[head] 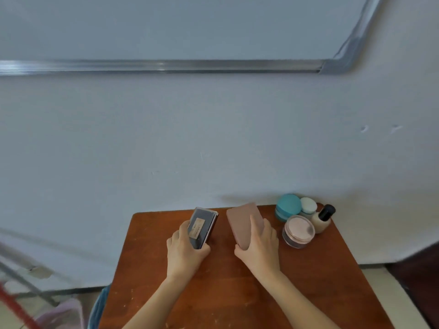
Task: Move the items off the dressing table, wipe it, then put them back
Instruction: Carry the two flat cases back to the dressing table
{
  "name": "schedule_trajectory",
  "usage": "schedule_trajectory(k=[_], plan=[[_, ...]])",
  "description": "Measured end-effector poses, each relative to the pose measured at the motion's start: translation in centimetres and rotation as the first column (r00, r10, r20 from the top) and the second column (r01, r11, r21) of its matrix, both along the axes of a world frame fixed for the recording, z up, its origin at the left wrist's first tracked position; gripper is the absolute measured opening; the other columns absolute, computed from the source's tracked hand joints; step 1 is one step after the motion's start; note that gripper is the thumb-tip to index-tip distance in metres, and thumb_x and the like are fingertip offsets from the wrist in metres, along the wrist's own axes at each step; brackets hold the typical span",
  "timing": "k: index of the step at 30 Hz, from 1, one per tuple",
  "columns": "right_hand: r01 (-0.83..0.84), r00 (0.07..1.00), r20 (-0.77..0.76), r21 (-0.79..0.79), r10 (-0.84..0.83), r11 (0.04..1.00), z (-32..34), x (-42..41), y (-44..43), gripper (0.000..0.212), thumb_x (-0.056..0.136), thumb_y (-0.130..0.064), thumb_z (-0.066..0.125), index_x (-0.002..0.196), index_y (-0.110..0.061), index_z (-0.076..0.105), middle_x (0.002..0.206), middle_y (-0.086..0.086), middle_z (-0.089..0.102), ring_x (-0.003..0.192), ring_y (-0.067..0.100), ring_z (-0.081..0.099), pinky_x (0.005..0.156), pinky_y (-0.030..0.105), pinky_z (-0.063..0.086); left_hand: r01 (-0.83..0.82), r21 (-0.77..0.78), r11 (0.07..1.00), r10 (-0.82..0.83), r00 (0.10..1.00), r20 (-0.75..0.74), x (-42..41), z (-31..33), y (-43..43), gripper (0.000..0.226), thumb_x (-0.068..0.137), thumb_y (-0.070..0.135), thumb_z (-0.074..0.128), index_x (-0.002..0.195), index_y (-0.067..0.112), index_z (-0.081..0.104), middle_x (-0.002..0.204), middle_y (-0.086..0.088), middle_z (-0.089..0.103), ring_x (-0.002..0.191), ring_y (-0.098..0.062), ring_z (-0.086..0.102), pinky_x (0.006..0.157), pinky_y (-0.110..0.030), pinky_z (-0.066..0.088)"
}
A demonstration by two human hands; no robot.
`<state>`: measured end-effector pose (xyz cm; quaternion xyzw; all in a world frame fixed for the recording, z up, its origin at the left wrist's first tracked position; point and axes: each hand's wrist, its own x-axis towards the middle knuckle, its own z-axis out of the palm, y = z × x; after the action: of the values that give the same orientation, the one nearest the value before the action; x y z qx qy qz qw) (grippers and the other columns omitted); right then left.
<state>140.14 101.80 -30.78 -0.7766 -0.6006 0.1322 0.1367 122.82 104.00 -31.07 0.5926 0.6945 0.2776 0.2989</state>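
Note:
A brown wooden dressing table (223, 276) stands against a pale wall. My left hand (185, 250) grips a dark flat case with a tan label (202, 226) near the table's far edge. My right hand (259, 245) grips a pink flat case (240, 222) just to the right of it. At the far right corner stand a teal round jar (287, 206), a small pale green lidded jar (308, 205), a clear jar with a pink lid (298, 230) and a cream bottle with a black cap (323, 219).
A whiteboard with a metal frame (166, 66) hangs on the wall above. Left of the table are a blue bin (98, 307), a red pole (16, 307), a metal rack (28, 274) and a pale bag (64, 312) on the floor.

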Motion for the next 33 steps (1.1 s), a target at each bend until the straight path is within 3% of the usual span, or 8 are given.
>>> schedule_trajectory(k=[7,12,20,26,33], plan=[[0.126,0.99,0.047,0.084,-0.13,0.988,2.2,-4.8,-6.8,0.082,0.078,-0.056,0.056,0.14,-0.035,0.006,0.15,-0.001,0.008,0.136,0.022,0.014,0.112,0.034,0.022,0.191,0.093,0.977,-0.199,0.976,0.085,-4.5,1.7,-1.8,0.075,0.071,0.028,0.07,0.134,0.025,0.031,0.127,-0.002,0.049,0.116,-0.02,0.04,0.092,-0.038,0.049],[0.237,0.964,0.082,0.178,-0.254,0.955,4.6,-5.7,-12.7,0.079,0.078,-0.055,0.055,0.139,-0.036,0.009,0.148,0.001,0.009,0.134,0.021,0.011,0.111,0.034,0.022,0.343,0.188,0.92,-0.37,0.92,0.133,-4.0,3.7,-4.9,0.077,0.069,0.028,0.073,0.134,0.025,0.032,0.129,0.0,0.049,0.117,-0.018,0.042,0.09,-0.036,0.051],[0.538,0.825,0.074,0.204,-0.561,0.818,7.1,-2.9,-25.2,0.076,0.077,-0.048,0.058,0.14,-0.031,0.019,0.148,0.008,0.013,0.134,0.024,0.018,0.11,0.033,0.021,0.663,0.262,0.701,-0.709,0.686,0.161,2.2,5.7,-12.7,0.078,0.066,0.028,0.074,0.132,0.03,0.033,0.127,0.006,0.048,0.112,-0.009,0.037,0.089,-0.026,0.044],[0.799,0.57,0.066,0.19,-0.819,0.571,7.5,-2.3,-41.8,0.077,0.078,-0.047,0.056,0.142,-0.026,0.018,0.148,0.01,0.012,0.136,0.024,0.014,0.109,0.028,0.013,0.872,0.289,0.395,-0.918,0.37,0.14,8.7,7.1,-24.9,0.064,0.065,0.023,0.072,0.122,0.025,0.043,0.109,0.006,0.054,0.101,-0.015,0.047,0.09,-0.032,0.043],[0.96,0.192,0.061,0.194,-0.979,0.2,8.9,-6.4,-63.2,0.077,0.073,-0.038,0.06,0.141,-0.023,0.025,0.139,0.007,0.029,0.119,0.026,0.035,0.098,0.029,0.028,0.969,0.222,0.105,-0.977,0.059,0.204,12.3,8.2,-44.6,0.064,0.062,0.015,0.073,0.12,0.016,0.048,0.109,-0.004,0.058,0.099,-0.025,0.053,0.087,-0.041,0.047]])
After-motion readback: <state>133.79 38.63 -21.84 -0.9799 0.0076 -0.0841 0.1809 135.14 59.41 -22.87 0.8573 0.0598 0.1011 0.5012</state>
